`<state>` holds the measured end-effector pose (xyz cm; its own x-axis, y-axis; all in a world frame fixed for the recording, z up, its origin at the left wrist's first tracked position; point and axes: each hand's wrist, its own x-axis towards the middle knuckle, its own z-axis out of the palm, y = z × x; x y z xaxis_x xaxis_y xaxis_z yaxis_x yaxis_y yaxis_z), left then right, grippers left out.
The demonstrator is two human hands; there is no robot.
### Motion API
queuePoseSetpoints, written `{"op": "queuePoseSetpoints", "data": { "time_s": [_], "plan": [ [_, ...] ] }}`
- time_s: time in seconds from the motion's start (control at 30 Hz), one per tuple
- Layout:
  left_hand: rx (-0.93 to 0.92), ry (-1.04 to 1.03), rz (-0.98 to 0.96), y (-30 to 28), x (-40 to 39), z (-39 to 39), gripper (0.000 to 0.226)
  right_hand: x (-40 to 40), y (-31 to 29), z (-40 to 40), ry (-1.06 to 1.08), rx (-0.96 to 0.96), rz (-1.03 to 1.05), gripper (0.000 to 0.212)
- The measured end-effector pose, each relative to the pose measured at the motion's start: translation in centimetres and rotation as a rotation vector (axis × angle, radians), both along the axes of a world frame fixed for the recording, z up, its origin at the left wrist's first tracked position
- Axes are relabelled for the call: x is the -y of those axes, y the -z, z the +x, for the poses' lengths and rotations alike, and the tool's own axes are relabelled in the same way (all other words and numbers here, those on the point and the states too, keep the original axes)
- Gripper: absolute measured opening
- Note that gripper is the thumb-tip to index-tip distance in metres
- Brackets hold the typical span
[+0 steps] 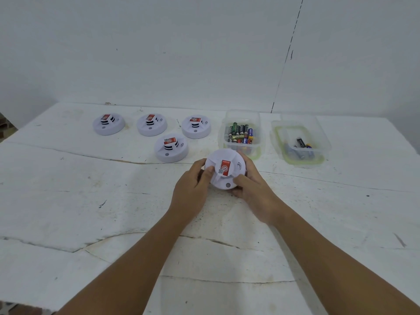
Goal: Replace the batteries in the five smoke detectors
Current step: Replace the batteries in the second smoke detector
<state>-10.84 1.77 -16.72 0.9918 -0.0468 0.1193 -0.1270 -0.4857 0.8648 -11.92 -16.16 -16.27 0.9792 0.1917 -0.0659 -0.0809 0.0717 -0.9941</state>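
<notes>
Held item: smoke detector (225, 171), light, rigid, smooth plastic.
Left hand (192, 190): fingers curled round rim.
Right hand (251, 187): likewise gripping.
Hold: opposite rim edges.

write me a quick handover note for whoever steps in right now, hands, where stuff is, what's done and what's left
Left hand and right hand both grip the held smoke detector, lifted just above the table, red-labelled side up, casing closed.
Four other detectors sit at the back left, red-labelled sides up: three in a row, one in front.
The fuller battery tub is just behind the hands. The sparser battery tub to its right holds only a few batteries. Which tub is new or used cannot be told.
Done: cannot tell whether any detector has been serviced.
Left: open the held detector, swap its batteries, then check the rest.
</notes>
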Motion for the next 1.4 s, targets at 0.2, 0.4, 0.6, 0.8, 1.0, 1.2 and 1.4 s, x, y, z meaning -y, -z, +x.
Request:
{"op": "queuePoseSetpoints", "data": {
  "time_s": [0.2,0.4,0.6,0.8,1.0,1.2,1.4],
  "plan": [
    [0.002,0.000,0.011,0.19,-0.05,0.06,0.037,-0.07,0.02,-0.05,0.009,0.000,-0.001,0.065],
    [-0.008,-0.001,0.012,0.21,0.08,0.12,0.039,-0.16,-0.13,-0.13,0.013,0.000,0.010,0.063],
    [-0.008,-0.002,0.012,0.15,0.07,0.06,0.033,-0.12,0.00,-0.11,0.020,-0.010,0.015,0.065],
    [-0.011,0.003,0.008,0.07,0.05,-0.01,0.036,-0.14,0.15,0.04,0.030,-0.018,0.004,0.064],
    [-0.012,0.003,0.012,0.06,0.07,0.02,0.037,-0.17,0.44,0.28,0.051,-0.040,0.015,0.067],
    [-0.014,-0.006,0.009,-0.23,0.17,-0.11,0.041,-0.11,0.69,0.37,0.078,-0.054,0.049,0.065],
    [-0.028,-0.007,-0.017,-0.51,0.24,-0.35,0.041,0.02,0.74,0.40,0.079,-0.063,0.081,0.064]
  ]
}}
